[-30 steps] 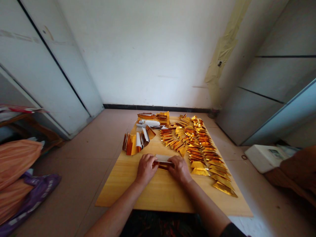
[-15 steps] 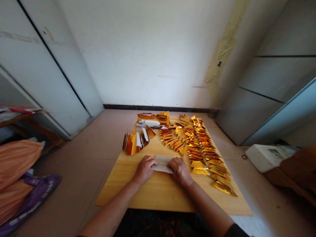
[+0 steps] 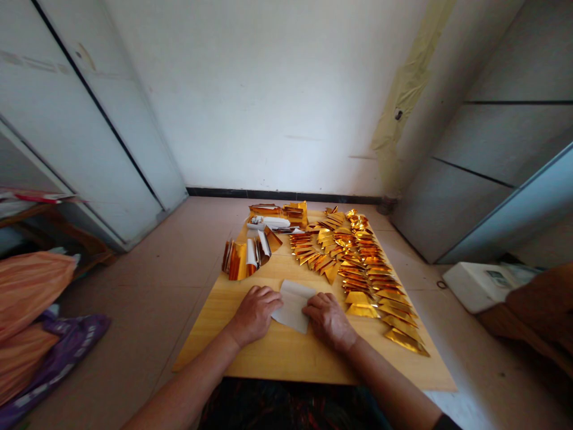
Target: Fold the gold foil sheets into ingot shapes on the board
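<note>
A pale grey-white sheet of paper (image 3: pixel 293 306) lies between my hands near the front of the wooden table, with a crease across its upper part. My left hand (image 3: pixel 254 313) holds its left edge, fingers curled and thumb hidden. At the right edge, my right hand (image 3: pixel 330 319) grips the sheet with bent fingers. To the right stand rows of folded gold foil paper pieces (image 3: pixel 396 310), boat-like in shape. Beyond my left hand is a curled stack of gold foil paper sheets (image 3: pixel 237 261) with white backs showing.
The wooden table (image 3: pixel 277 358) stands on a tiled floor before a white wall (image 3: pixel 268 107). More foil sheets (image 3: pixel 295 210) lie at its far edge. Orange and purple bags (image 3: pixel 36 298) sit at left, a grey cabinet (image 3: pixel 483 143) and a white box (image 3: pixel 478 286) at right.
The paper, narrower and folded over before, now lies opened out flatter and turned slightly. My left hand has shifted left and down, my right hand slightly down.
</note>
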A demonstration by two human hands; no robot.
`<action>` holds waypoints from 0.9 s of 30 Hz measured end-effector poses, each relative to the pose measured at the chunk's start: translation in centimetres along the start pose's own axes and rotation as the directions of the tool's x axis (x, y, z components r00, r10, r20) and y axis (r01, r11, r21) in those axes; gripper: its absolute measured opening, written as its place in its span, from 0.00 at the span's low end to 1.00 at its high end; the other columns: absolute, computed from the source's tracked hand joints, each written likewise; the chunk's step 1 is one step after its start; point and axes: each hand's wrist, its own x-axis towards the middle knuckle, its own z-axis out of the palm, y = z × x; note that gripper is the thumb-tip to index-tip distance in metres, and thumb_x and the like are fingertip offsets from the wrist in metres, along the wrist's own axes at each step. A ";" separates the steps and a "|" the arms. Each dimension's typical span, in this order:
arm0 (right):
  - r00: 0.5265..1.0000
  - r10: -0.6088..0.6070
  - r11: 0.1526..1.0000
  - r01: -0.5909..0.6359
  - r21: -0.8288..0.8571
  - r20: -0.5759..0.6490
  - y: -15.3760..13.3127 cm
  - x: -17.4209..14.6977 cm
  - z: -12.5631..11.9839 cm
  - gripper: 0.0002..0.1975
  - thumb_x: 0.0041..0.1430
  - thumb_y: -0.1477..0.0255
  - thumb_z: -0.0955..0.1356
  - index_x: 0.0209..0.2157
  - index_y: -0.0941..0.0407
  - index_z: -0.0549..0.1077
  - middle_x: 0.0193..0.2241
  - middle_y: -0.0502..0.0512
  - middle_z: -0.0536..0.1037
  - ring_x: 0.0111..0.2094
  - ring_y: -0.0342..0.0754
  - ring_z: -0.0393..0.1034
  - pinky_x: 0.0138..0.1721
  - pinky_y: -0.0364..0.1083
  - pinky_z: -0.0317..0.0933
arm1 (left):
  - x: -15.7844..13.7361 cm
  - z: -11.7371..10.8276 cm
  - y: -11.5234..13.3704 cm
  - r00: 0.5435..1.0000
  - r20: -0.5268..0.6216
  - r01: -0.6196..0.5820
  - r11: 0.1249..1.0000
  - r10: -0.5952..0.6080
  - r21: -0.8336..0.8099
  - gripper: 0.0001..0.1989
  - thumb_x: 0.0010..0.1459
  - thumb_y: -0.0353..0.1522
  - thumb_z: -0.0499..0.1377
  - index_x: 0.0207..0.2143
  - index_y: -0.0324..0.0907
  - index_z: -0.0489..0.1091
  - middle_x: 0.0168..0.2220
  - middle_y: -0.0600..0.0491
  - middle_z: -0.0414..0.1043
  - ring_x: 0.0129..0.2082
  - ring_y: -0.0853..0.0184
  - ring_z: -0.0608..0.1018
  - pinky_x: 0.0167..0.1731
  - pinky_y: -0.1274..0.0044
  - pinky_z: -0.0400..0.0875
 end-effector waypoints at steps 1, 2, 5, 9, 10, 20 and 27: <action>1.000 0.020 1.000 -0.020 0.011 0.009 0.0 0.2 -0.1 0.09 0.60 0.77 0.63 0.34 0.54 0.74 0.32 0.53 0.72 0.37 0.46 0.62 0.39 0.46 0.49 | 0.1 -0.4 0.2 1.000 0.021 0.010 1.000 -0.010 0.010 0.16 0.50 0.22 0.54 0.40 0.45 0.72 0.41 0.52 0.74 0.42 0.64 0.70 0.41 0.69 0.60; 0.999 0.041 0.999 -0.041 0.024 0.018 -0.1 0.4 -0.2 0.09 0.60 0.77 0.63 0.33 0.54 0.74 0.31 0.53 0.72 0.37 0.46 0.62 0.38 0.45 0.49 | 0.2 -0.8 0.5 0.999 0.044 0.018 1.000 -0.019 0.019 0.15 0.49 0.23 0.55 0.39 0.45 0.72 0.42 0.52 0.73 0.42 0.63 0.70 0.41 0.68 0.59; 0.992 0.122 0.992 -0.122 0.044 0.016 -0.6 1.5 -0.8 0.08 0.60 0.75 0.63 0.30 0.55 0.73 0.31 0.52 0.72 0.37 0.46 0.63 0.38 0.44 0.52 | 0.6 -1.2 1.3 0.996 0.080 0.028 0.998 -0.033 0.064 0.07 0.51 0.31 0.59 0.35 0.44 0.72 0.38 0.52 0.73 0.42 0.61 0.69 0.42 0.67 0.57; 0.942 0.326 0.945 -0.328 -0.014 -0.074 -1.2 3.2 -1.3 0.06 0.59 0.70 0.65 0.37 0.55 0.72 0.38 0.54 0.72 0.43 0.49 0.62 0.42 0.45 0.53 | 1.0 0.2 1.8 0.996 0.013 0.083 0.987 -0.086 0.136 0.08 0.56 0.36 0.58 0.27 0.42 0.70 0.31 0.52 0.71 0.37 0.64 0.69 0.39 0.69 0.57; 0.927 0.367 0.929 -0.370 -0.028 -0.073 -1.3 3.6 -1.4 0.08 0.58 0.69 0.66 0.40 0.54 0.72 0.40 0.55 0.72 0.45 0.51 0.61 0.43 0.46 0.53 | 1.1 0.7 1.9 0.996 -0.016 0.091 0.985 -0.090 0.146 0.08 0.56 0.34 0.58 0.26 0.41 0.70 0.30 0.53 0.71 0.36 0.65 0.69 0.38 0.70 0.57; 0.828 0.552 0.832 -0.554 -0.005 0.103 -0.9 6.3 -1.2 0.14 0.47 0.72 0.69 0.39 0.54 0.73 0.40 0.56 0.73 0.46 0.53 0.62 0.41 0.46 0.53 | 1.4 2.3 1.8 0.981 -0.166 0.121 0.987 -0.102 0.104 0.07 0.58 0.30 0.57 0.27 0.41 0.69 0.29 0.53 0.68 0.35 0.66 0.67 0.36 0.72 0.57; 0.935 0.339 0.939 -0.342 -0.021 -0.101 -0.8 5.9 -0.5 0.07 0.52 0.77 0.67 0.34 0.54 0.72 0.36 0.55 0.71 0.41 0.51 0.61 0.38 0.46 0.50 | 1.1 2.4 1.8 0.988 -0.131 0.092 0.993 -0.082 0.072 0.07 0.60 0.31 0.55 0.35 0.47 0.73 0.32 0.53 0.68 0.37 0.65 0.67 0.36 0.72 0.57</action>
